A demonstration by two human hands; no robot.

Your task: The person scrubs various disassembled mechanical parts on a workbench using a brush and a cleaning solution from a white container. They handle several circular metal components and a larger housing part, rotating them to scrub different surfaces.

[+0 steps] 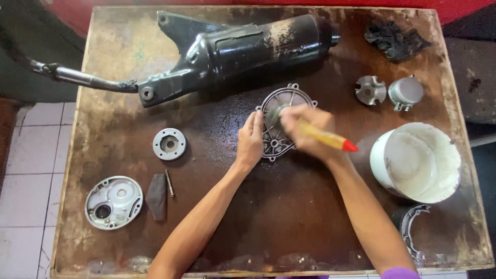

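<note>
A round grey metal cover (283, 103) with spokes and bolt lugs lies flat near the middle of the stained wooden table (289, 217). My left hand (250, 140) presses on the cover's left edge and steadies it. My right hand (305, 130), blurred by motion, grips a brush with a yellow handle and a red tip (330, 139). The bristle end rests on the cover's upper face.
A black exhaust muffler (232, 51) with its pipe lies across the back. A white bucket (416, 163) stands at right, two small metal parts (387, 92) behind it. At left are a grey ring (169, 143), a round cover (113, 201), a pin and a dark rag (157, 196).
</note>
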